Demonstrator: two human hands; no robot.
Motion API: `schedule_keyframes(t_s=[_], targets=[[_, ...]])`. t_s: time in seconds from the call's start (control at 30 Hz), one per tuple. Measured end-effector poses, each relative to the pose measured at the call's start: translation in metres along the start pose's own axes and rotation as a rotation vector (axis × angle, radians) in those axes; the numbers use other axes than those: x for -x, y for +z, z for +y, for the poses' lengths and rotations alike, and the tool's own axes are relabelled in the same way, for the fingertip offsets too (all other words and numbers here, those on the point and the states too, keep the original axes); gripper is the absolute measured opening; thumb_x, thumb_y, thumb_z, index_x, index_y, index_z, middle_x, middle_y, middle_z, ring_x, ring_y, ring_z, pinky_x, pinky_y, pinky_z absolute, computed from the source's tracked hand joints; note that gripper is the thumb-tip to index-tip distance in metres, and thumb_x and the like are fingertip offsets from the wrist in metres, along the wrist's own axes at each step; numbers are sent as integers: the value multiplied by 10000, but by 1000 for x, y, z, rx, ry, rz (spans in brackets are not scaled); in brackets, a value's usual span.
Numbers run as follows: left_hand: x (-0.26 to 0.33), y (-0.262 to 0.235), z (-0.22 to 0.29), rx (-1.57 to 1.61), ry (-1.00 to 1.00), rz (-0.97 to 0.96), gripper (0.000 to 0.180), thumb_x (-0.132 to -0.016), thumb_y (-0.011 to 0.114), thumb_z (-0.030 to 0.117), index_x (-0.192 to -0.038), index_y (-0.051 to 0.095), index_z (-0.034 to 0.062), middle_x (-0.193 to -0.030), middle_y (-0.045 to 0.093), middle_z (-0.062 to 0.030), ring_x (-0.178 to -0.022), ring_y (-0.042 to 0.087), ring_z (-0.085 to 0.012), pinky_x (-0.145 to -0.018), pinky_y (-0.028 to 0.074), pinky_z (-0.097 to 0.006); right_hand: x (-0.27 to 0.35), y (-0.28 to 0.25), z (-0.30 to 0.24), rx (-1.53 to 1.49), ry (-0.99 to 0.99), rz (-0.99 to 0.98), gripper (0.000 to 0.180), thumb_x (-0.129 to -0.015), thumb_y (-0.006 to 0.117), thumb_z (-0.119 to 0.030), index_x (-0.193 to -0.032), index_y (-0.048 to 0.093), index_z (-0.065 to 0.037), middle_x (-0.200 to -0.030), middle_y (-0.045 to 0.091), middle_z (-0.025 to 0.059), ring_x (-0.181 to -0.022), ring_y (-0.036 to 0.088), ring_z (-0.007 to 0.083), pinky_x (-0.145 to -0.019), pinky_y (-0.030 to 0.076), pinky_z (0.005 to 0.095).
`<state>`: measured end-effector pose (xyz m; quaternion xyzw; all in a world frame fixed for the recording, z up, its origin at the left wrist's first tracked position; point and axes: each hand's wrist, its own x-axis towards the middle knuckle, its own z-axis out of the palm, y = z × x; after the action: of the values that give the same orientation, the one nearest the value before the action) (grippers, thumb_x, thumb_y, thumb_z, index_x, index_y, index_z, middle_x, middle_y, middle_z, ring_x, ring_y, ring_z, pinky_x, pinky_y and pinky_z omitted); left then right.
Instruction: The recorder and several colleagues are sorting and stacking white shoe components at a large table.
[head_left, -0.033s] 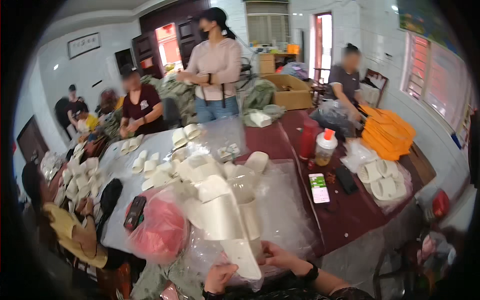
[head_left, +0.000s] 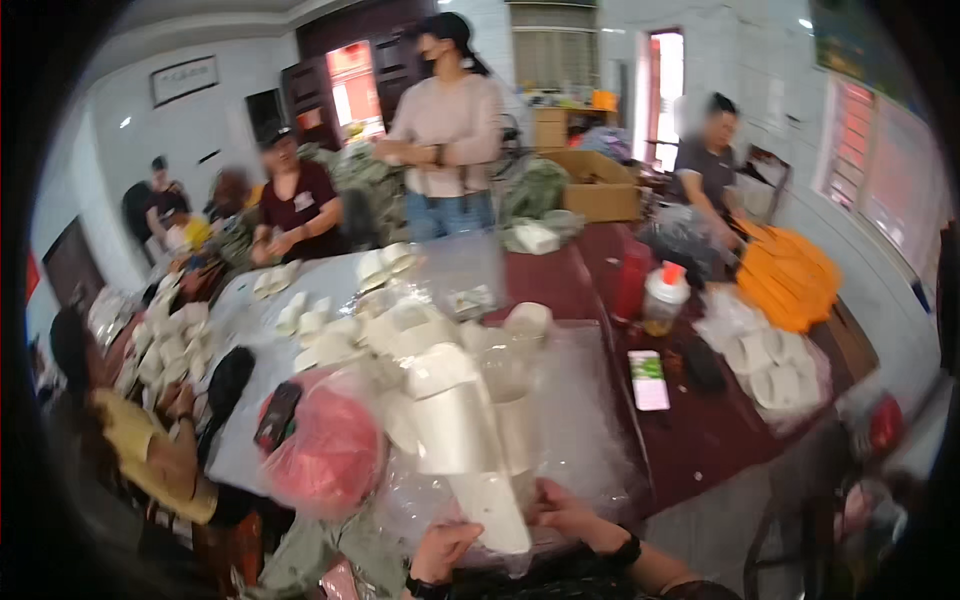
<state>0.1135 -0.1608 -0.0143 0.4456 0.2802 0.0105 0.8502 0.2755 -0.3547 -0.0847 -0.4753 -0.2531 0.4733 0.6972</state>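
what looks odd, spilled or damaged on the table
Nothing visibly spilled or damaged; the cup stands upright. Only the white slippers look messy, piled loosely at differing angles beside clear plastic sheets.

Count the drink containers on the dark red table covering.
2: a red bottle and, just right of it, a clear cup with a reddish lid; others may be hidden.

I'm seeing a lit smartphone (head_left: 649, 381) lying near a red-topped plastic cup (head_left: 664, 302), an open cardboard box (head_left: 600, 203) standing farther back.
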Motion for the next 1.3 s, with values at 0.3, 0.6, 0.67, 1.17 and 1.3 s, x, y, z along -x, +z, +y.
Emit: schedule_keyframes(t_s=[0.3, 0.6, 0.67, 1.17, 1.3], targets=[[-63, 21, -47, -147, 278, -173, 504, -931, 674, 154, -1368, 497, -24, -1343, 582, -98, -1186, 560, -175, -1018, 426, -299, -3, 0, 15, 418, -326, 620, 718, -749, 818, -319, -1291, 475, 4, -1311, 542, 189, -1260, 503, 302, -1049, 401, 468], [-90, -2, -56, 270, 92, -315, 530, -945, 651, 179, -1374, 452, -61, -1342, 573, -118, -1222, 549, -199, -1054, 415, -312, 11, -38, 28, 1389, -626, 293, 543, -893, 635, -248, -1308, 471, 62, -1358, 436, 282, -1253, 419, 459, -1080, 346, 477], [-99, -10, -62, 334, 125, -358, 494, -942, 642, 176, -1344, 483, -64, -1335, 580, -123, -1201, 564, -199, -1034, 432, -320, 11, -12, 2, 1085, -456, 308, 579, -882, 662, -278, -1306, 461, 60, -1343, 444, 280, -1245, 413, 478, -1078, 337, 509], [-66, 14, -44, 212, 82, -125, 443, -903, 669, 249, -1233, 568, -29, -1033, 677, -80, -831, 638, -140, -699, 492, -256, 23, -13, -19, 1600, -200, 77, 894, -653, 787, -563, -1300, 566, 12, -1350, 521, 274, -1324, 411, 446, -1149, 284, 509], [-86, -6, -63, 178, 27, -199, 457, -909, 660, 216, -1266, 540, -42, -1129, 665, -110, -976, 649, -173, -825, 511, -282, 20, -19, -15, 1571, -206, 36, 939, -623, 799, -590, -1313, 560, 0, -1354, 525, 256, -1332, 406, 443, -1150, 279, 511]])
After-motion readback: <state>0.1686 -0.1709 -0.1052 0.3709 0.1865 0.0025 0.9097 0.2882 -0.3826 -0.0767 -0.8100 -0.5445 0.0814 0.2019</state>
